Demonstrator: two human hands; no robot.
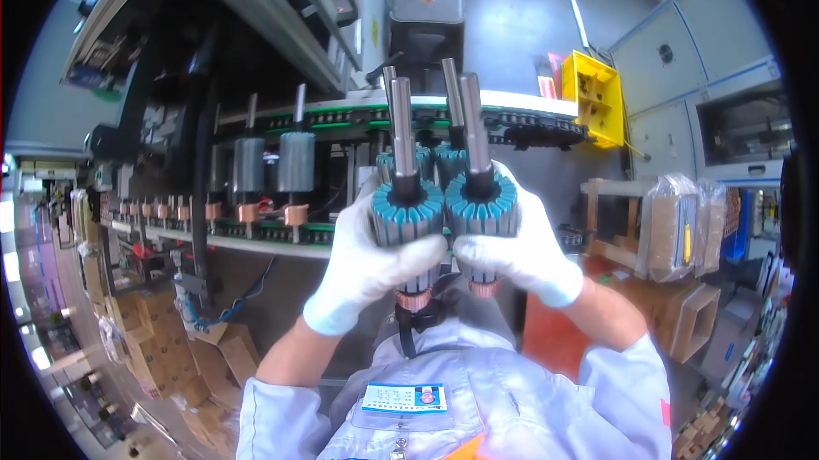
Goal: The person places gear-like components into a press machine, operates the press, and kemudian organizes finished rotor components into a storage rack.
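Note:
My gloved left hand (363,255) is closed round a motor armature (408,225), its thumb across the grey slotted core. My gloved right hand (525,247) grips a second armature (483,214) right beside it. Both stand nearly upright, with steel shafts pointing up, teal slot insulation on top and copper commutators at the lower ends. Just behind them rise two more armatures, with a left rear shaft (390,84) and a right rear shaft (452,89). Their lower parts are hidden, so I cannot tell whether my fingers hold them too.
To the left, armatures (296,161) stand in a row on a green-edged chain conveyor (341,119). A yellow bin (593,97) sits at the conveyor's right end. Cardboard boxes (158,332) lie at lower left. At right are a wooden frame (614,212) and plastic-wrapped packages (674,225).

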